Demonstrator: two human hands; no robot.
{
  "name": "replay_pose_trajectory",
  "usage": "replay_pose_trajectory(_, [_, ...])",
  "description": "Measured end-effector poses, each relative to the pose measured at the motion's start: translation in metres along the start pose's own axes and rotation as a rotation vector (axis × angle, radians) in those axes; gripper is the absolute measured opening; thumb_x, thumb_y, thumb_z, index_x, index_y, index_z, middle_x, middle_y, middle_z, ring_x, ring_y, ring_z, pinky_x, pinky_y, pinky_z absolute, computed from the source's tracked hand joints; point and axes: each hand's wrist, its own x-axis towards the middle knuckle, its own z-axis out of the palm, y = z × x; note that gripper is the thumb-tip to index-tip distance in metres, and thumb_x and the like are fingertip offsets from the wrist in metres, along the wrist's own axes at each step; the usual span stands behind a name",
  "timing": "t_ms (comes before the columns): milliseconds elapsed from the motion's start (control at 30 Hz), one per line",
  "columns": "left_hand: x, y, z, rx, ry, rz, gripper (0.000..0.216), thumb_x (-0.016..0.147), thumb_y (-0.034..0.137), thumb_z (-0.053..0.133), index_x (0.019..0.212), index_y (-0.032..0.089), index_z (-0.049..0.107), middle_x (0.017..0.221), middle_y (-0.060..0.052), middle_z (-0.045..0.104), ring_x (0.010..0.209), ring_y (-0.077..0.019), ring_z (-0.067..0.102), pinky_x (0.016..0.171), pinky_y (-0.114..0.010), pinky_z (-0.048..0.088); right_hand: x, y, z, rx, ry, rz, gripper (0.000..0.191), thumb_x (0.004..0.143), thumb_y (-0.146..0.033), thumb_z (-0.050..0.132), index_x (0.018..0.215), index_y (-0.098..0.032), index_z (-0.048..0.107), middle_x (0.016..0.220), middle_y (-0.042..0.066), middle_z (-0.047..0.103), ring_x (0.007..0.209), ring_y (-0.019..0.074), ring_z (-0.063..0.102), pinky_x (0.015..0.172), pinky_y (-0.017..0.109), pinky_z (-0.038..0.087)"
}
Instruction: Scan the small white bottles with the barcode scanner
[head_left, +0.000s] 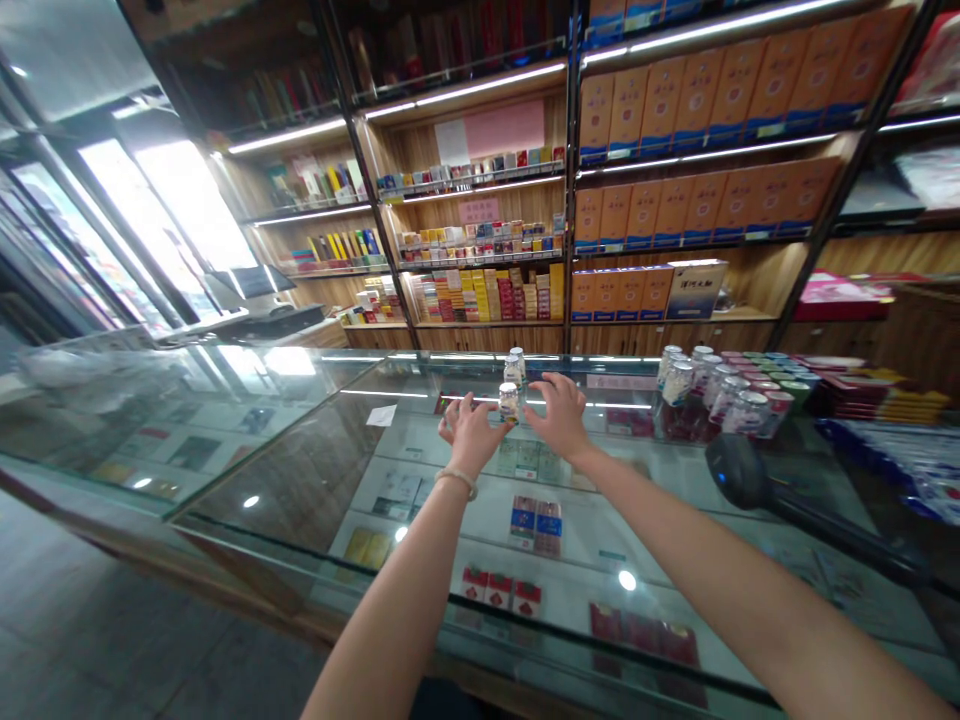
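A short row of small white-labelled cans stands upright on the glass counter, the nearest can in front of the others. To the left of this can is my left hand, its fingers spread and its thumb close to the can's base; I cannot tell whether they touch. My right hand is raised on the can's other side, fingers apart and curved, with a gap between it and the can. Neither hand grips anything.
Several more cans are grouped at the right of the counter. A black handheld scanner juts in beside my right forearm. A paper slip lies on the left. Boxed goods fill shelves behind.
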Motion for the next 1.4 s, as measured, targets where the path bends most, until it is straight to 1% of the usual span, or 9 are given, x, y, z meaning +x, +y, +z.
replay_pose_trajectory(67, [0.003,-0.004,-0.002,-0.04,0.033,0.014,0.034,0.079,0.045,0.078,0.109,0.029,0.079,0.154,-0.007,0.051,0.149,-0.0345,0.032,0.124,-0.052,0.024,-0.002,-0.001,-0.002,-0.024,-0.01,0.028,0.022,0.09,-0.04,0.065,0.102,-0.025,0.075,0.142,0.013,0.056,0.137,0.0314,0.039,0.11,0.051,0.029])
replay_pose_trajectory(100, [0.004,-0.005,-0.003,-0.049,0.045,0.013,0.03,0.081,0.044,0.077,0.107,0.029,0.079,0.153,-0.006,0.053,0.15,-0.0337,0.032,0.124,-0.051,0.025,-0.003,-0.003,-0.003,-0.036,-0.03,0.031,0.019,0.09,-0.041,0.066,0.095,-0.024,0.076,0.143,0.012,0.056,0.139,0.0319,0.037,0.11,0.051,0.028])
replay_pose_trajectory(167, [0.005,-0.004,-0.005,-0.044,0.056,-0.003,0.025,0.083,0.042,0.075,0.104,0.029,0.08,0.152,-0.005,0.054,0.15,-0.0331,0.032,0.125,-0.051,0.024,-0.003,-0.006,-0.005,-0.061,-0.083,0.033,0.019,0.09,-0.041,0.068,0.09,-0.025,0.076,0.147,0.011,0.054,0.141,0.0323,0.034,0.11,0.053,0.026])
replay_pose_trajectory(300, [0.002,0.001,-0.005,-0.002,0.043,-0.042,0.021,0.086,0.037,0.072,0.102,0.029,0.082,0.154,-0.006,0.053,0.151,-0.0337,0.031,0.125,-0.051,0.023,-0.002,-0.011,-0.007,-0.105,-0.163,0.052,0.02,0.091,-0.043,0.068,0.093,-0.026,0.079,0.151,0.01,0.052,0.144,0.0322,0.031,0.111,0.052,0.024])
replay_pose_trajectory(433, [0.001,0.004,-0.002,0.018,0.024,-0.025,0.02,0.086,0.037,0.071,0.102,0.03,0.082,0.155,-0.005,0.052,0.151,-0.0333,0.031,0.125,-0.053,0.022,0.001,-0.014,-0.005,-0.132,-0.211,0.039,0.019,0.092,-0.041,0.067,0.093,-0.026,0.08,0.154,0.009,0.05,0.145,0.0309,0.03,0.112,0.051,0.023])
replay_pose_trajectory(700, [0.023,0.0,0.002,0.037,-0.005,-0.004,0.018,0.085,0.036,0.07,0.098,0.029,0.082,0.153,-0.005,0.055,0.15,-0.034,0.031,0.124,-0.055,0.021,0.013,-0.017,0.007,-0.182,-0.27,0.087,0.02,0.094,-0.037,0.064,0.096,-0.026,0.081,0.159,0.01,0.047,0.146,0.0306,0.03,0.11,0.051,0.025])
replay_pose_trajectory(933, [0.043,0.001,0.012,0.037,-0.001,-0.013,0.019,0.085,0.038,0.071,0.096,0.029,0.083,0.154,-0.008,0.053,0.15,-0.0367,0.03,0.122,-0.06,0.022,0.029,-0.015,0.016,-0.222,-0.283,0.162,0.024,0.095,-0.036,0.06,0.101,-0.027,0.082,0.16,0.01,0.047,0.145,0.0318,0.03,0.109,0.052,0.026])
replay_pose_trajectory(1200, [0.059,0.0,0.021,0.03,0.0,-0.003,0.022,0.084,0.037,0.069,0.098,0.027,0.083,0.155,-0.01,0.052,0.151,-0.0388,0.029,0.122,-0.061,0.022,0.042,-0.013,0.024,-0.257,-0.268,0.169,0.028,0.096,-0.039,0.058,0.102,-0.027,0.082,0.159,0.011,0.048,0.144,0.0334,0.032,0.107,0.053,0.028])
replay_pose_trajectory(1400, [0.066,-0.002,0.026,0.027,0.01,0.003,0.022,0.085,0.036,0.068,0.099,0.028,0.083,0.154,-0.009,0.054,0.152,-0.0385,0.029,0.123,-0.06,0.021,0.047,-0.011,0.031,-0.279,-0.252,0.169,0.03,0.098,-0.038,0.055,0.102,-0.025,0.082,0.158,0.012,0.049,0.143,0.0337,0.033,0.105,0.053,0.029])
